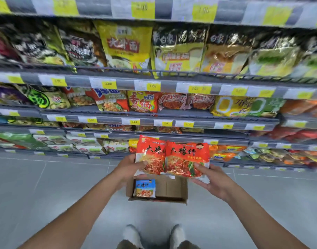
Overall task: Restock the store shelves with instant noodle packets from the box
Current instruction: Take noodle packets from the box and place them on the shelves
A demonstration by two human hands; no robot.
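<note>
Left hand (130, 166) grips one red packet (149, 153), right hand (213, 178) grips the other packet (188, 157), above the box (172, 187) at 6 o'clock. Best keep both flat and slide them onto the shelf (226, 141) at 12 o'clock.

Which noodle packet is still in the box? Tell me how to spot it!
Look at the grey floor in front of the shelves, where an open cardboard box sits just below the left hand and right hand. One packet sits inside, at the box's left side. It is blue, while the red packets held above it are not.
</note>
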